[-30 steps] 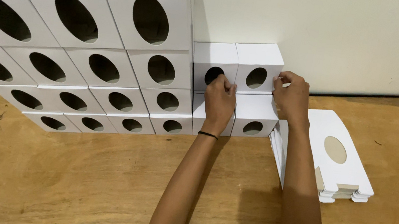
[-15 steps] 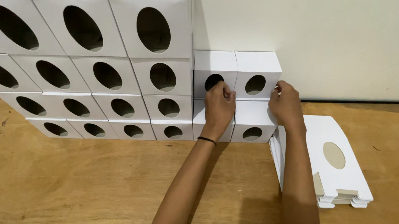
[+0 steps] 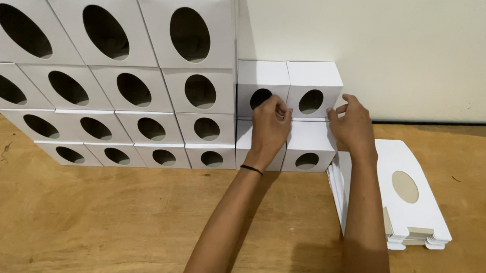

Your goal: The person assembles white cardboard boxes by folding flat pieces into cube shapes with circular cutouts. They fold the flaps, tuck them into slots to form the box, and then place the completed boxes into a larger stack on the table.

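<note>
While both arms reach forward over the wooden floor, the left hand rests against the front of a short stack of small white cartons, its fingers curled in and pressed on the seam between the upper left carton and the carton beneath it, which the hand largely hides. A thin black band circles that wrist. The right hand sits at the stack's outer edge, fingers bent and narrow, touching the side of the upper right carton where it meets the lower right carton. Neither hand encloses a carton; both press or pinch at its faces, a hold that appears meant to square the top pair flush with the pair below.

Each carton shows an oval window cut in its front face. The short stack stands two wide and two high, against the pale wall and touching the right flank of a taller wall of larger cartons of the same pattern, stacked in rows with windows all facing forward; this arrangement seems to let each new carton brace on its neighbours.

Just beside the right forearm, a pile of flat unfolded carton blanks lies on the floor, windows upward, near but apart from the stack.
</note>
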